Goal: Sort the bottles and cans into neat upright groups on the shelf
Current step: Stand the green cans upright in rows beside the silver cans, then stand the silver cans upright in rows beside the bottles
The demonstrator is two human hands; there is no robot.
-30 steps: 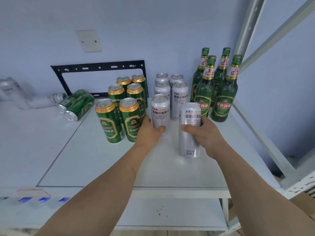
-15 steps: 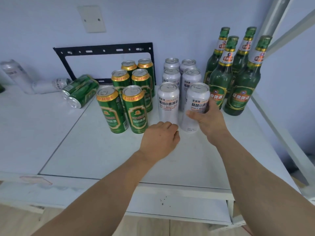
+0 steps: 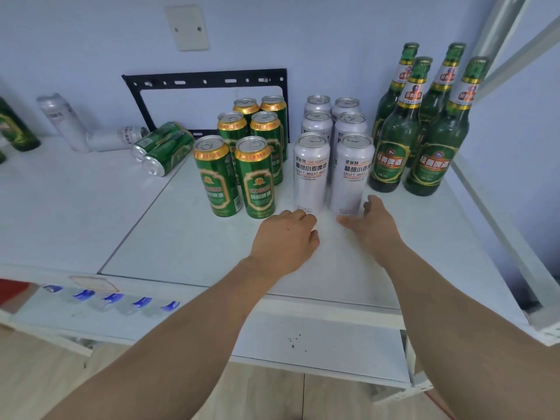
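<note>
Silver-white aluminium wheat-beer cans (image 3: 351, 174) were ranked upright between green gold-rimmed cans (image 3: 256, 180) and green glass bottles (image 3: 391, 147). Left hand (image 3: 285, 241) was loosely curled, right hand (image 3: 372, 222) spread, both empty. Toppled green cans (image 3: 165, 148) seemingly required standing next.

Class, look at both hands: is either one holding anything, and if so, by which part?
Nothing is held. The left hand is loosely curled and the right hand is open, both just in front of the white cans.

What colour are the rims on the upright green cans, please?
Gold, around the top of each upright green can; the head view shows it clearly.
</note>
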